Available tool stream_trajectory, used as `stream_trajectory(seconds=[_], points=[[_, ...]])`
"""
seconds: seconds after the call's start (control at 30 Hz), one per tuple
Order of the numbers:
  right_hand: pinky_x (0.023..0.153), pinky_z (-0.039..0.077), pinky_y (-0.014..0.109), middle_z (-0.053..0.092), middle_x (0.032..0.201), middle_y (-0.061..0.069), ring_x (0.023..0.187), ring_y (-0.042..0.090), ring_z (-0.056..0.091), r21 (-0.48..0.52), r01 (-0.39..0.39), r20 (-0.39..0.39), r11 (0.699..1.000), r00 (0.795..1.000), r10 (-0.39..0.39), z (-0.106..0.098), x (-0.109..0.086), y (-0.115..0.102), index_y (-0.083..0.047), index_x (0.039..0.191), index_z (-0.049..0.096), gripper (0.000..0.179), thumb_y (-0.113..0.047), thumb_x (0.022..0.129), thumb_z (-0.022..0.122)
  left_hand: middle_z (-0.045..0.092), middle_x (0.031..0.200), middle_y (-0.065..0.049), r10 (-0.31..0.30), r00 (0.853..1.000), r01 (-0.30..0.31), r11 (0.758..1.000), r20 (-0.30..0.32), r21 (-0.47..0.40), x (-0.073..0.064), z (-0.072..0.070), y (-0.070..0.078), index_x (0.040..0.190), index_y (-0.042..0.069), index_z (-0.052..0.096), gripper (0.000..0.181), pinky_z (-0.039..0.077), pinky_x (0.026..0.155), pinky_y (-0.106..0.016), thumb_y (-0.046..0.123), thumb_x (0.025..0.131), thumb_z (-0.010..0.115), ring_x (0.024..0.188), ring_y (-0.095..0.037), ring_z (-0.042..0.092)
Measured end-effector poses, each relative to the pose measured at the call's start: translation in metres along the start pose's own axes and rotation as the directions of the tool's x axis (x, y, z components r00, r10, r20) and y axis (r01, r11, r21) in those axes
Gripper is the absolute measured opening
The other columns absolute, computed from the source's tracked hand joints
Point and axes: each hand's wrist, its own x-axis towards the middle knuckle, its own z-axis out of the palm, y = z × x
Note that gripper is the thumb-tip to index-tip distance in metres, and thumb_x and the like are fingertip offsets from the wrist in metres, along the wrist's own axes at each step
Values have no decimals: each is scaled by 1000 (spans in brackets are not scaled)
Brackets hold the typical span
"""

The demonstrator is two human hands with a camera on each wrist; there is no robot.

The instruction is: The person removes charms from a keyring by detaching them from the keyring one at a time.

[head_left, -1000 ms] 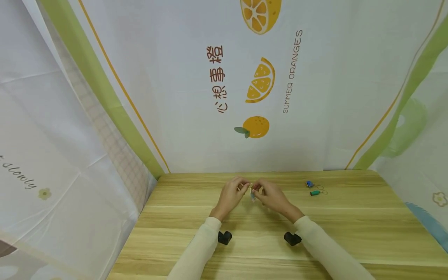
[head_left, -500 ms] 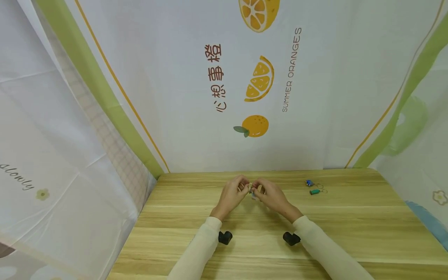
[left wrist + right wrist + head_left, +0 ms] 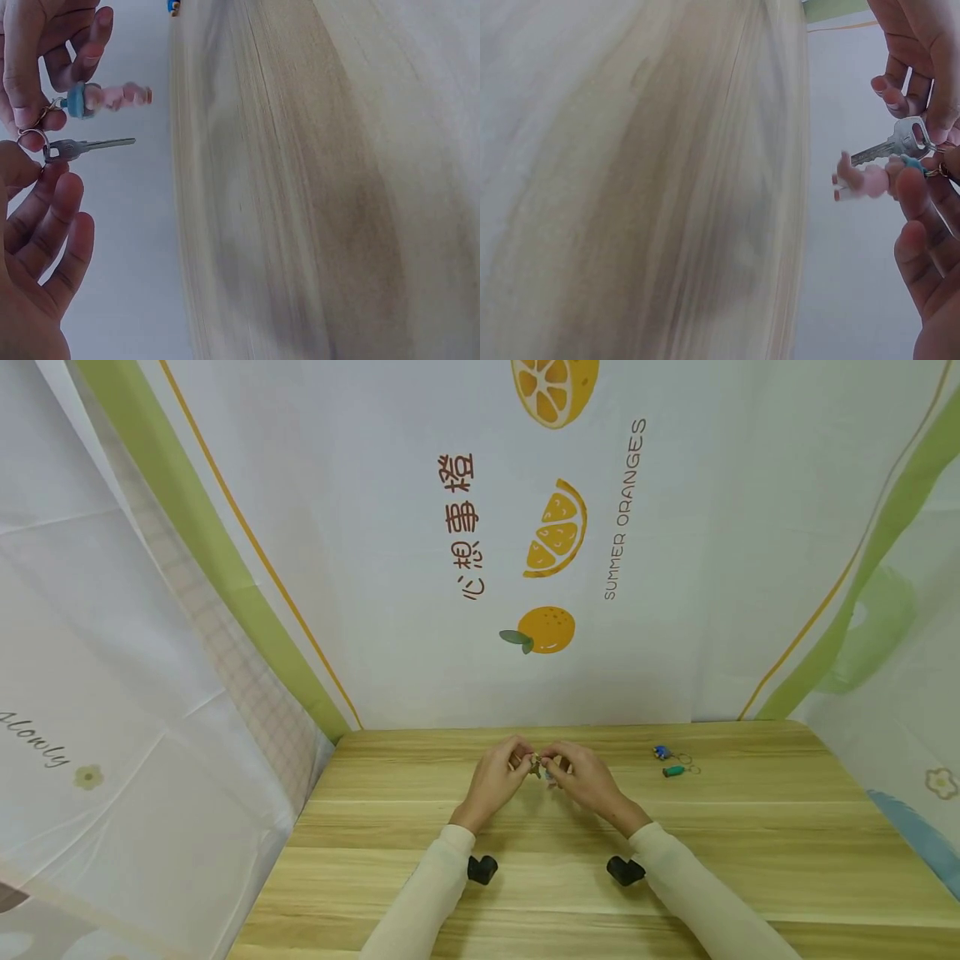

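Above the table (image 3: 540, 877), my left hand (image 3: 497, 777) and right hand (image 3: 588, 781) meet at the fingertips over a keychain. Both pinch around its small metal split ring (image 3: 34, 132), the left on the side by the key, the right by the short gold chain (image 3: 49, 109). A silver key (image 3: 75, 148) hangs on the ring, blade pointing away from the fingers. Beside it dangles a small pink figure (image 3: 874, 181) with a blue-green top, slightly blurred. Fingertips hide part of the ring, so its exact threading cannot be told.
To the right on the table lie a blue keychain (image 3: 662, 752) and a green keychain (image 3: 674, 771), each with a ring. Black wrist devices (image 3: 482, 869) sit under both forearms. A white printed curtain (image 3: 405, 610) hangs behind the table.
Both hands stay in nearly the same place while their fingers shift on the ring. The key now hangs in plain sight between them, and the figure has moved slightly right.
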Motion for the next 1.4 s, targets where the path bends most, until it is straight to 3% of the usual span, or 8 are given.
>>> stream_trajectory(seconds=[0.17,0.37,0.57,0.93,1.2,1.4], points=[[56,46,22,76,103,1,67,-1,57,3,2,3,1000,1000,-2,0,0,-1,-15,112,78,12,-20,104,72,74,101,-5,-21,1000,21,1000,5,-16,0,0,0,113,9,73,9,57,72,-22,12,106,66,84,-16,70],[55,47,23,77,104,2,67,-1,58,30,2,2,1000,1000,-2,0,0,-1,-13,114,79,15,-20,103,72,73,108,-8,38,999,-38,999,-12,-5,-1,0,1,119,7,71,14,59,75,-25,11,106,66,86,-18,71],[56,47,23,77,104,3,67,1,60,53,-7,22,999,1000,6,-1,0,-2,-11,117,78,17,-20,104,71,73,111,-7,81,996,-80,997,-34,8,-2,1,0,112,9,72,8,57,72,-23,10,105,69,85,-18,71],[56,51,24,75,97,3,64,2,61,136,-4,61,991,998,-5,-5,-1,-2,-8,118,77,17,-13,106,67,73,99,-2,216,975,-210,971,-47,116,-3,-1,-4,104,13,70,7,54,65,-20,6,101,72,75,-12,66],[54,52,24,77,96,5,62,2,62,173,-3,78,985,997,-10,-5,0,-2,-5,120,77,20,-14,107,66,73,94,0,217,976,-212,967,-19,144,-4,-1,-5,101,13,69,9,53,65,-18,5,101,71,75,-11,67],[55,53,25,76,91,3,61,3,61,199,-31,92,980,996,12,-6,0,-3,-5,120,77,23,-19,109,63,73,90,-1,249,968,-241,960,-42,139,-4,0,-6,99,12,69,10,54,65,-19,3,100,71,75,-12,67]])
